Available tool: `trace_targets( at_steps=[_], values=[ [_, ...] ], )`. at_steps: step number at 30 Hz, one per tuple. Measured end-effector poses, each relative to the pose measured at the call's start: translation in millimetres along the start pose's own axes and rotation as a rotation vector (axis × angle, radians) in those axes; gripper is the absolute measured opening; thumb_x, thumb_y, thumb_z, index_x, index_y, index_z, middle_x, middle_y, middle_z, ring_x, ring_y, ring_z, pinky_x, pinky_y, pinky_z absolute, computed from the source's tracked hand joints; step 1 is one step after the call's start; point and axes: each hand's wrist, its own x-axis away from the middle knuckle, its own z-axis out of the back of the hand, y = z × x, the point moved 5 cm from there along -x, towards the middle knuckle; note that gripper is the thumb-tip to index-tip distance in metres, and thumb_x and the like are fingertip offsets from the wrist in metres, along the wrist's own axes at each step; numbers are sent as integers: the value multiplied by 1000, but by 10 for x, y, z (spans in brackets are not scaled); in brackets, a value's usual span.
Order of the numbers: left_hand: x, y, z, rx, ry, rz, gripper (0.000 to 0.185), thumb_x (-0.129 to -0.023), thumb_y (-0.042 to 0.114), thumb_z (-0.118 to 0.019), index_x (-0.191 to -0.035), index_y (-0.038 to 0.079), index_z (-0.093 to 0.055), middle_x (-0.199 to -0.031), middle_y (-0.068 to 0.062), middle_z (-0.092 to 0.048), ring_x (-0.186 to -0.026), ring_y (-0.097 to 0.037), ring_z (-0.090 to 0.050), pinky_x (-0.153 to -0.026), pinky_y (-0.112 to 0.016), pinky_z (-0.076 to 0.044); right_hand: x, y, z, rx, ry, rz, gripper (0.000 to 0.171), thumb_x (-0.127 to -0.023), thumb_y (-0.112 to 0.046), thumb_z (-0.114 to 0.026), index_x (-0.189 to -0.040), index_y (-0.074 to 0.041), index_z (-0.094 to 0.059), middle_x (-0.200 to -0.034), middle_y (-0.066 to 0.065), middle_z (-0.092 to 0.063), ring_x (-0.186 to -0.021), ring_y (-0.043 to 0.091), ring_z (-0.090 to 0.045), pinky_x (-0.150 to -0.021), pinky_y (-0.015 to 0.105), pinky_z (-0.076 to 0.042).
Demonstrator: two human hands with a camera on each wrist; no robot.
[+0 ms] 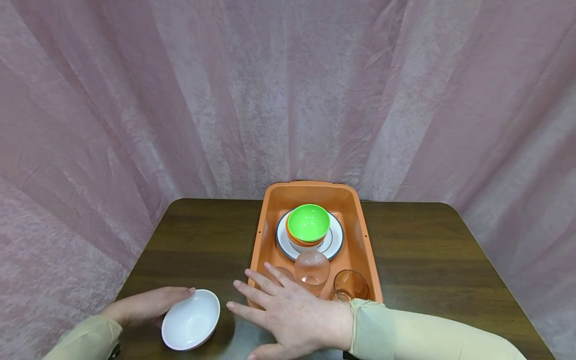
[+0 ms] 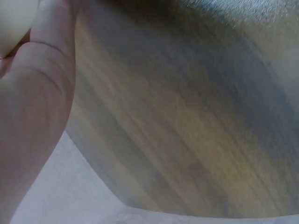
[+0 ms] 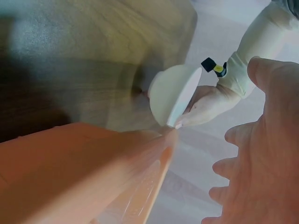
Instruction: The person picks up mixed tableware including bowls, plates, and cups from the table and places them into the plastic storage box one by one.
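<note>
Fingers (image 1: 173, 296) curled round white bowl (image 1: 191, 320)

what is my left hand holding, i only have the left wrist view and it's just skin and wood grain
Observer: The left hand grips a white bowl by its rim, tilted on the table.
Operator: where's the right hand
Observer: The right hand is spread flat, fingers straight, beside the bowl and in front of an orange tub.
Operator: anything in the tub
Observer: A green bowl stacked on orange ones sits on a white plate; three clear glasses stand at the near end.
</note>
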Motion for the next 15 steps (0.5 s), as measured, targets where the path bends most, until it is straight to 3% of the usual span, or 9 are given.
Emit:
trace_targets(
  at_steps=[4, 11, 15],
  values=[
    [22, 53, 49, -9, 19, 4, 59, -111, 41, -39, -139, -10, -49, -112, -16, -63, -94, -32, -67, -71, -51, -60, -2, 31, 1, -21, 7, -11, 85, -98, -78, -27, -165, -27, -23, -171, 6, -11, -156, 29, 3, -123, 55, -9],
    [46, 203, 169, -53, 52, -21, 61, -111, 40, -38, -142, -12, -45, -115, -16, -63, -95, -31, -67, -72, -48, -60, 8, 110, 44, -59, 7, -29, 86, -98, -78, -27, -166, -26, -20, -171, 6, -9, -157, 28, 4, -124, 54, -7],
    [50, 316, 247, -49, 89, -15, 68, -111, 42, -37, -144, -17, -38, -110, -16, -66, -92, -30, -69, -72, -49, -60, 30, 197, 127, -61, 13, -61, 86, -98, -78, -25, -166, -26, -19, -171, 6, -8, -157, 28, 1, -124, 54, -4]
  ],
)
